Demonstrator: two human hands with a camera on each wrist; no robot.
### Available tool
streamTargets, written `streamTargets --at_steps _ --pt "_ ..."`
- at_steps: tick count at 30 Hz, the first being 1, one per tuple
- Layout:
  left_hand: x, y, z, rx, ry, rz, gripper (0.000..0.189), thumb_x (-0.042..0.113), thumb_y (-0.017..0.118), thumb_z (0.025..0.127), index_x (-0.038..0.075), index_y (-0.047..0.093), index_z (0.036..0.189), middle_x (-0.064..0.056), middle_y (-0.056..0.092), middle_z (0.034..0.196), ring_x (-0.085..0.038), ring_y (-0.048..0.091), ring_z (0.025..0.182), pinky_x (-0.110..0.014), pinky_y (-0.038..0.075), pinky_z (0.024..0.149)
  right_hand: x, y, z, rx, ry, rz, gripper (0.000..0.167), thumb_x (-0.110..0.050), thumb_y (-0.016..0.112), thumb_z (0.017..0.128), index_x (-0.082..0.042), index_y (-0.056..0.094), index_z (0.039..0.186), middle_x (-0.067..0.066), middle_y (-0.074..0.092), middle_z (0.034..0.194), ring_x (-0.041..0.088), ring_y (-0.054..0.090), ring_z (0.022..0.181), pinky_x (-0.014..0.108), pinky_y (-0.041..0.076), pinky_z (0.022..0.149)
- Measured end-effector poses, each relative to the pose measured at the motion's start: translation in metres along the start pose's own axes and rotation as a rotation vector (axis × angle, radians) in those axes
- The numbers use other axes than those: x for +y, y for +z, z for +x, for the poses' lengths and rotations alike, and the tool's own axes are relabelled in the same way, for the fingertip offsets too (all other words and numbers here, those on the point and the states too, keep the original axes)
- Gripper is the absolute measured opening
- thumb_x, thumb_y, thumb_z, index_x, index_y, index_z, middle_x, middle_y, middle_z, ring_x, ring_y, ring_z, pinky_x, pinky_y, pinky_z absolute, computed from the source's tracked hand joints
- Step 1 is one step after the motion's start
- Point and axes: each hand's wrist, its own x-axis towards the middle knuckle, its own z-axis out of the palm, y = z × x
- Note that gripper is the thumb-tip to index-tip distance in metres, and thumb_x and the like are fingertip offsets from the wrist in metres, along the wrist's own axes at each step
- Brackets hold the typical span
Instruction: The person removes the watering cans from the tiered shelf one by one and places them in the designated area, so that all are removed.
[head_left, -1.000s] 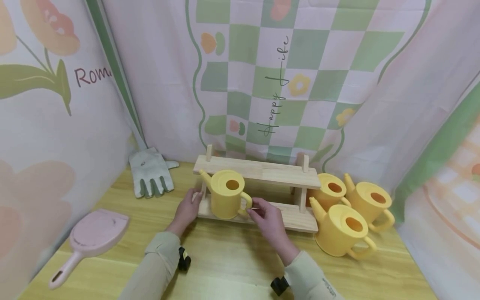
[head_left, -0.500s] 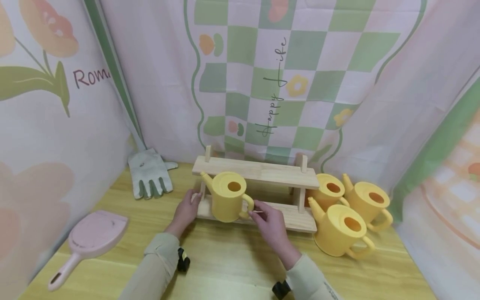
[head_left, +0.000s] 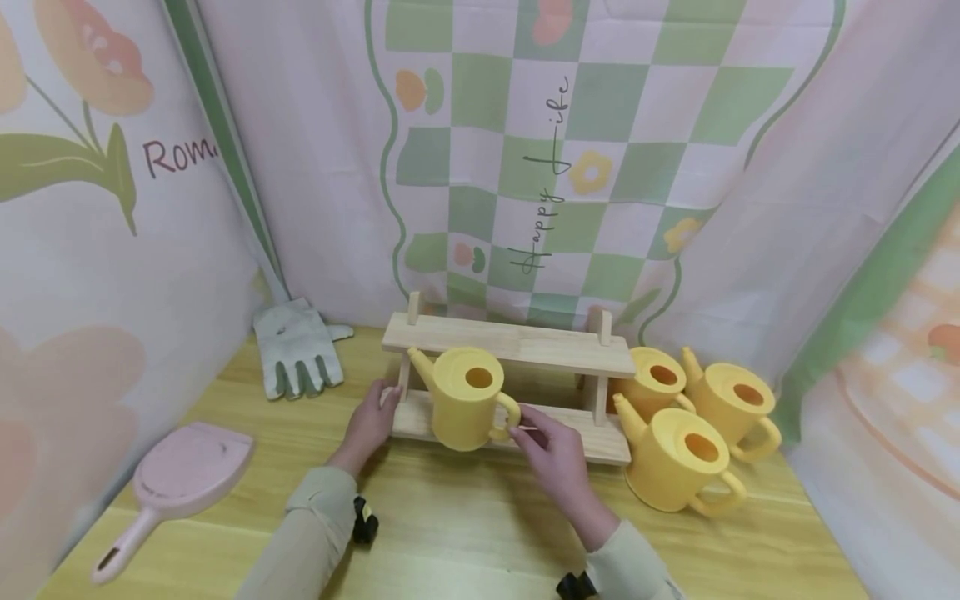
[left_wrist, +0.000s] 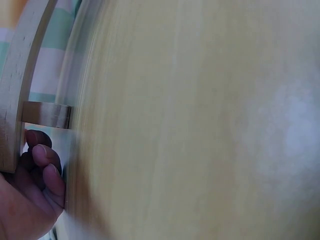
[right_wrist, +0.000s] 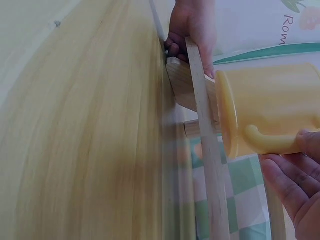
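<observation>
A yellow watering can (head_left: 465, 417) is at the lower board of a two-tier wooden shelf (head_left: 510, 342), its spout pointing left. My right hand (head_left: 558, 462) pinches the can's handle between thumb and fingers. The right wrist view shows the can (right_wrist: 275, 102) sideways, its base close to the board; whether they touch I cannot tell. At the shelf's left end, my left hand (head_left: 372, 423) grips the lower board. In the left wrist view, the fingers of that hand (left_wrist: 35, 195) curl under the board (left_wrist: 20, 75).
Three more yellow watering cans, one of them a front can (head_left: 678, 462), stand right of the shelf. A pink dustpan (head_left: 187, 471) lies at left on the wooden table (head_left: 450, 533). Behind it is a grey-white glove (head_left: 296, 346). Printed curtains hang behind and at both sides.
The watering can has shifted right and slightly toward me along the lower board, with my right hand on its handle. My left hand keeps its grip on the shelf.
</observation>
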Motion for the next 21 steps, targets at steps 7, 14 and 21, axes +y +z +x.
streamTargets --at_steps 7,14,21 --pt "-0.001 0.001 0.001 0.003 -0.005 0.005 0.054 0.052 0.034 0.103 0.011 0.044 0.138 -0.025 0.048 0.141 -0.046 0.045 0.128 -0.061 0.035 0.105 -0.004 -0.011 -0.006 0.01 -0.014 0.028 0.03 0.002 0.071 0.086 0.003 0.068 0.115 0.018 0.071 0.105 0.025 0.072 0.089 0.025 0.057 0.074" --pt "-0.001 0.0 0.001 0.009 0.007 0.008 0.055 0.052 0.035 0.103 0.009 0.045 0.137 -0.027 0.048 0.14 -0.047 0.045 0.127 -0.061 0.035 0.105 -0.012 -0.023 -0.013 0.039 -0.067 0.037 0.029 0.003 0.071 0.085 0.004 0.068 0.114 0.019 0.071 0.103 0.018 0.071 0.089 0.024 0.057 0.073" --pt "-0.001 -0.001 0.001 -0.008 -0.002 0.013 0.059 0.055 0.033 0.102 0.009 0.043 0.138 -0.027 0.046 0.141 -0.048 0.044 0.127 -0.062 0.034 0.104 -0.017 -0.034 -0.018 0.053 -0.1 0.067 0.03 0.01 0.069 0.084 0.008 0.067 0.114 0.023 0.07 0.101 0.008 0.069 0.088 0.025 0.057 0.072"
